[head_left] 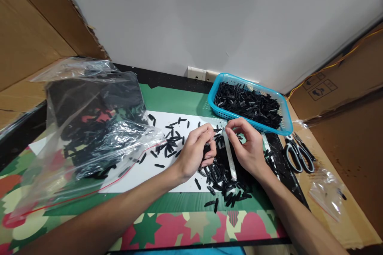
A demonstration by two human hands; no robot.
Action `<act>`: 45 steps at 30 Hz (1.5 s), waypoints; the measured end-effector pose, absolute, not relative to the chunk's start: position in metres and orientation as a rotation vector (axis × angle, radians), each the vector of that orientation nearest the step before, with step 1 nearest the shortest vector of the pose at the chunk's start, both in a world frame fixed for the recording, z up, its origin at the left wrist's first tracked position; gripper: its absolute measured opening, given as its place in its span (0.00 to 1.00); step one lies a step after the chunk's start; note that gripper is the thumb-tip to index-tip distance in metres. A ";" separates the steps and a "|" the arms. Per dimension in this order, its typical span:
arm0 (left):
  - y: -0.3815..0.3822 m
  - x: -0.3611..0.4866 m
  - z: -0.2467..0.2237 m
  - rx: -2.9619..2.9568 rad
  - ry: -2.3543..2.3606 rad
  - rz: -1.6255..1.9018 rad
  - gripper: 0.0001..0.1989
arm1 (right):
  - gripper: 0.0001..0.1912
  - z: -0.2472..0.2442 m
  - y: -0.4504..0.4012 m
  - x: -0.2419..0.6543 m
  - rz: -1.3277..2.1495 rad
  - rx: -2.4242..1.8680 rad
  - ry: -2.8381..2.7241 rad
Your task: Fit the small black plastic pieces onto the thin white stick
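Observation:
My left hand [197, 149] is closed, with small black pieces [206, 148] showing inside its curled fingers. Thumb and forefinger of that hand meet at a tiny dark tip. Facing it, my right hand [247, 143] is closed in a pinch; what sits between its fingertips is too small to make out. A narrow whitish strip [230, 159] runs down from beside those right fingertips. Below both hands lies a heap of short black pieces [217, 175]. More of them are scattered over a white sheet [185, 185] to the left.
A blue basket [212, 99] full of black pieces stands back right. Scissors [295, 155] and a small clear bag [326, 195] lie on cardboard at right. A large clear zip bag [104, 139] with black pieces covers the left. Cardboard boxes [350, 119] flank the table.

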State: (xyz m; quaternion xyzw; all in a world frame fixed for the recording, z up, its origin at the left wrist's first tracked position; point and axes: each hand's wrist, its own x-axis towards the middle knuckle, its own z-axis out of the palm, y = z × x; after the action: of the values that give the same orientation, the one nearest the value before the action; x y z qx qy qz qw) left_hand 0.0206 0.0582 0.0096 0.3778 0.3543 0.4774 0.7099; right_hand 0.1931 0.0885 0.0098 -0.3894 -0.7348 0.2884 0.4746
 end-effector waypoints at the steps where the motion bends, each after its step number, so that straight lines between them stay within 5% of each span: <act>1: 0.058 0.021 0.009 0.835 0.788 1.060 0.16 | 0.04 0.010 0.089 0.193 0.689 -0.943 -1.812; 27: 0.060 0.021 0.006 0.828 0.767 1.050 0.17 | 0.06 0.010 0.087 0.193 0.565 -0.914 -1.954; 35: 0.059 0.019 0.011 0.779 0.742 1.054 0.15 | 0.01 0.025 0.113 0.233 -0.147 -1.075 -1.872; 37: 0.060 0.019 0.011 0.766 0.735 1.041 0.16 | 0.09 0.027 0.118 0.242 -0.211 -1.256 -1.773; 39: 0.060 0.018 0.012 0.765 0.733 1.037 0.17 | 0.15 0.029 0.116 0.241 -0.169 -1.262 -1.780; 45: 0.060 0.019 0.009 0.747 0.810 1.059 0.15 | 0.11 0.032 0.075 0.193 0.350 -0.791 -2.044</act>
State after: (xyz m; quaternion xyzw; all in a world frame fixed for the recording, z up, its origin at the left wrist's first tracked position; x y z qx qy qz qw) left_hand 0.0187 0.0595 0.0091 0.3384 0.3669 0.4792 0.7219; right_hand 0.1926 0.0746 0.0319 -0.3192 -0.8248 0.1414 0.4449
